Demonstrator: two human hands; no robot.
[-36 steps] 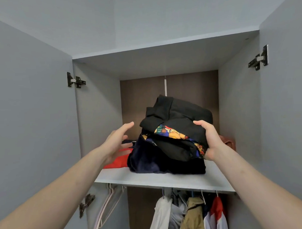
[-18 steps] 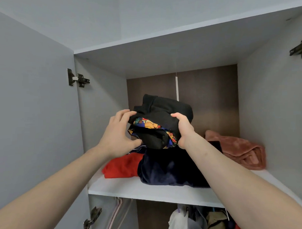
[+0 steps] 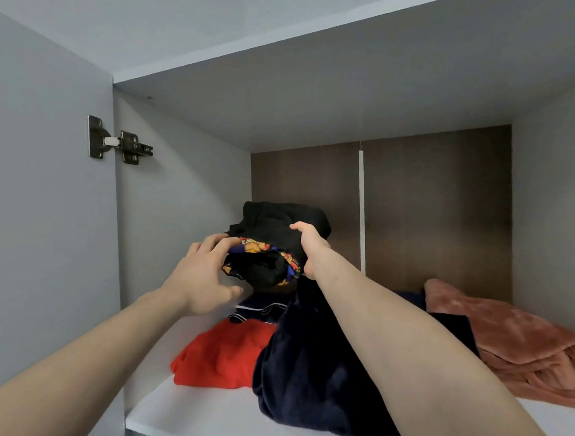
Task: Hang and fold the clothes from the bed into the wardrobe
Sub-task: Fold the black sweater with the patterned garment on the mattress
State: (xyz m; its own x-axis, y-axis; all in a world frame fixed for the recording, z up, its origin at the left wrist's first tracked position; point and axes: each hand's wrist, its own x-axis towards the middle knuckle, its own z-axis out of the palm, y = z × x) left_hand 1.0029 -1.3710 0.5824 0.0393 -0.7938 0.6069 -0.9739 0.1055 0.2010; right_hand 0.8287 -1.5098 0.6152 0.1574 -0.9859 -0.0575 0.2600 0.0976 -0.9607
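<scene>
Both hands are up inside the wardrobe's top compartment, working on a folded black garment [image 3: 273,225] w/ a bright patterned lining showing at its front edge. It's sitting atop a dark navy garment [image 3: 304,373] on the white shelf [image 3: 202,416], toward the back-left. Left hand [image 3: 200,279] is curling round the bundle's left side, fingers over the top edge & thumb reaching underneath. Right hand [image 3: 308,246] is gripping the bundle's right side, fingers hooked over the black fabric. Right forearm is crossing over the navy piece. A red garment [image 3: 219,357] is lying just left of the navy one, touching it; a striped dark item is peeking out behind it, prob. another folded piece, hard to tell. A pink-brown fleece [image 3: 512,340] is lying at the shelf's right. A metal hinge [image 3: 117,142] is joining the open left door to the side wall.
</scene>
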